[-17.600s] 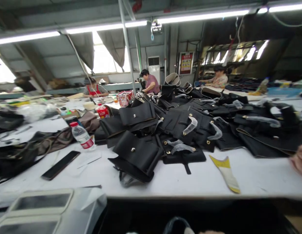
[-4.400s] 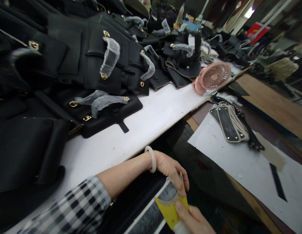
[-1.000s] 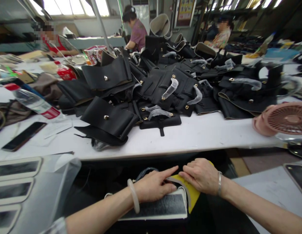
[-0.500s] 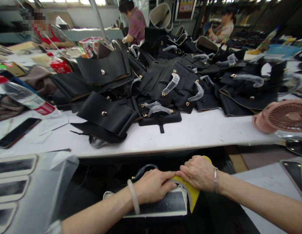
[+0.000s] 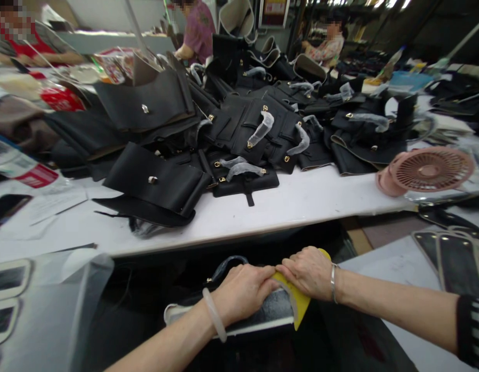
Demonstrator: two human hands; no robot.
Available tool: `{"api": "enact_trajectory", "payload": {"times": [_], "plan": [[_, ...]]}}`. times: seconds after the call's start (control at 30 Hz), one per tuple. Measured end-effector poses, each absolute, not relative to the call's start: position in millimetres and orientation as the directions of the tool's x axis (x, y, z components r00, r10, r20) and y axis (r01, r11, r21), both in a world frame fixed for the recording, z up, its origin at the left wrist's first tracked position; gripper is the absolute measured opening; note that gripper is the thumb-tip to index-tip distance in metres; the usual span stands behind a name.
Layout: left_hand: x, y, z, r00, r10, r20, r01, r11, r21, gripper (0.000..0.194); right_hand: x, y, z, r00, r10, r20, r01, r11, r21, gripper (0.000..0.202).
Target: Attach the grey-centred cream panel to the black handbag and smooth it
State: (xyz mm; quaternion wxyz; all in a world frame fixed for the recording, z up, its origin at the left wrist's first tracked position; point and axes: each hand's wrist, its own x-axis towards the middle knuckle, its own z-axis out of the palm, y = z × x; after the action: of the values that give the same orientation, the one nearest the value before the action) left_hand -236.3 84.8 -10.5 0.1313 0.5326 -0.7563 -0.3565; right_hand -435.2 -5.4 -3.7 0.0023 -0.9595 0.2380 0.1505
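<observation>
Your right hand [image 5: 311, 274] is curled tightly on the yellow piece [image 5: 300, 303], which curves around the right end of the panel [image 5: 276, 310], below the near edge of the desk [image 5: 313, 204]. Your left hand [image 5: 243, 290] lies across the panel, fingers bent, thumb and forefinger near the yellow piece; I cannot tell whether they pinch anything. An uneven pull could make the yellow piece slip or tip the panel. Lifting forward risks catching the desk edge; the dark gap below your right forearm looks roomier.
</observation>
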Motion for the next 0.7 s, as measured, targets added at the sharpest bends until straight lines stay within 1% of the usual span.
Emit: {"api": "enact_trajectory", "payload": {"times": [0.2, 0.3, 0.43, 0.53, 0.6, 0.7], "plan": [[-237, 86, -15, -0.403, -0.901, -0.163, -0.703, 0.191, 0.685, 0.035, -435, 10, -6, 0.772, -0.557, -0.306, -0.559, -0.824, 0.088, 0.050], [-234, 86, -15, -0.406, -0.898, -0.168, -0.673, 0.169, 0.720, 0.038, -432, 20, -4, 0.723, -0.620, -0.305, -0.616, -0.778, 0.121, 0.049], [-227, 80, -13, -0.450, -0.858, -0.246, -0.573, 0.066, 0.817, 0.047, -427, 35, -1, 0.659, -0.693, -0.294, -0.678, -0.716, 0.167, 0.051], [-224, 70, -10, -0.484, -0.829, -0.279, -0.517, 0.013, 0.856, 0.054, -424, 45, 0, 0.623, -0.732, -0.274, -0.712, -0.676, 0.188, 0.053], [-225, 63, -8, -0.475, -0.832, -0.288, -0.496, -0.017, 0.868, 0.053, -424, 50, 0, 0.606, -0.751, -0.262, -0.729, -0.656, 0.194, 0.054], [-232, 56, -7, -0.431, -0.836, -0.341, -0.478, -0.110, 0.872, 0.047, -426, 57, 0, 0.584, -0.770, -0.255, -0.749, -0.633, 0.196, 0.053]]}}
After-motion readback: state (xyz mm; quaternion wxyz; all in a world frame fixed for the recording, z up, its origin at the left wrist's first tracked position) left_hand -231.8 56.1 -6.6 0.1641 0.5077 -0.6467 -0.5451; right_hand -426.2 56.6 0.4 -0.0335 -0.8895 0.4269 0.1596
